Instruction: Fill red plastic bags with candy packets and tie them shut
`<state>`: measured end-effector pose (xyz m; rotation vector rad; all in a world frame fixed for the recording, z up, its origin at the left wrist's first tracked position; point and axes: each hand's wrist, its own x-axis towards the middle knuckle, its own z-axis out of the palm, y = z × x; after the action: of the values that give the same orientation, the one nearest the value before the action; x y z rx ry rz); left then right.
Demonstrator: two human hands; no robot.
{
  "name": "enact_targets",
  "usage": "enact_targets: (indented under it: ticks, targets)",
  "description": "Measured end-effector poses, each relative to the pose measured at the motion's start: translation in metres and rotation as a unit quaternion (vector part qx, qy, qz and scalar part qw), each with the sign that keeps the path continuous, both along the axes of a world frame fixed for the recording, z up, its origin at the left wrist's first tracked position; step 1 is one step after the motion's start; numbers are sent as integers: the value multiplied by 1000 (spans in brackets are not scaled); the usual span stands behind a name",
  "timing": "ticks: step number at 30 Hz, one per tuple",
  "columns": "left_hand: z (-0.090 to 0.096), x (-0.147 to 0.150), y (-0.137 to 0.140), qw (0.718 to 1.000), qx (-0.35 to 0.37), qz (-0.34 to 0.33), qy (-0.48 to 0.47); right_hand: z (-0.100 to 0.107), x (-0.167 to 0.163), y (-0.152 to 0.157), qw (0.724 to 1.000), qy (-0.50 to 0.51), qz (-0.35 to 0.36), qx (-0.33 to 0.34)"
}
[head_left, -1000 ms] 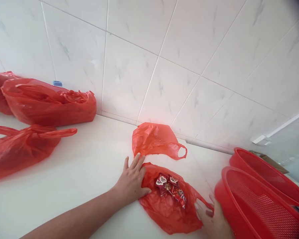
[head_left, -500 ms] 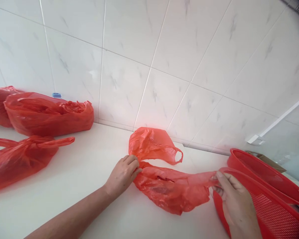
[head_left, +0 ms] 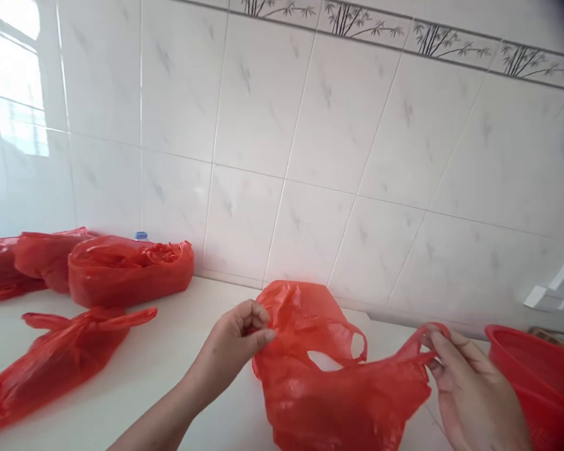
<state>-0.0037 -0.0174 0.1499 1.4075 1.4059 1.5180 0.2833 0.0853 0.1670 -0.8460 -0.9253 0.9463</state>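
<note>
Thin red plastic bag (head_left: 338,401) is lifted between my two hands above the white tabletop, sagging in the middle; what it contains is hidden. My right hand (head_left: 474,382) pinches a loop at its right end. On the opposite side, my left hand (head_left: 235,341) has its fingers curled and thumb pressed in at the bag's left edge. Just behind lies another red bag portion (head_left: 301,304) with a handle loop, close to the wall; whether it is a separate bag I cannot tell.
A knotted red bag (head_left: 70,357) lies at the left. Behind it, several full red bags (head_left: 126,275) line the tiled wall, with a blue bottle cap (head_left: 141,236) showing. Red plastic baskets (head_left: 531,363) stand at the right edge. A white cable trunking (head_left: 545,297) runs up the wall.
My view has tilted up, showing more wall. The bag has been raised and pulled more upright, its right end now looped in my right hand. My left hand stays at its left edge.
</note>
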Motion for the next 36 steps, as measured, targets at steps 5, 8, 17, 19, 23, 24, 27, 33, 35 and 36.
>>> enact_targets:
  ticks: [5, 8, 17, 19, 23, 24, 27, 33, 35, 36]
  targets:
    - [1, 5, -20, 964, -127, -75, 221, -1, 1, -1, 1000, -7, -18, -5]
    - [-4, 11, -26, 920, -180, -106, 332, 2, -2, -6, 1000, -10, -4, 7]
    - [-26, 20, -13, 845, -203, -66, 491, 5, 0, -23, 998, -55, 16, 16]
    - [-27, 20, -12, 836, -210, -67, 503, 5, 0, -24, 998, -59, 16, 26]
    - [-29, 19, -8, 819, -226, -77, 522, 5, -2, -23, 997, -71, 14, 29]
    - [-30, 18, -7, 816, -228, -84, 525, 5, -2, -23, 997, -71, 16, 28]
    - [-33, 18, -1, 810, -234, -107, 528, 6, -1, -24, 997, -70, 17, 27]
    - [-44, 20, 4, 807, -269, -86, 519, 5, 1, -26, 997, -76, 20, 18]
    - [-50, 22, 3, 807, -264, -90, 520, 4, 0, -27, 996, -81, 23, 13]
    - [-52, 23, 3, 810, -258, -94, 519, 4, -1, -27, 996, -83, 25, 10]
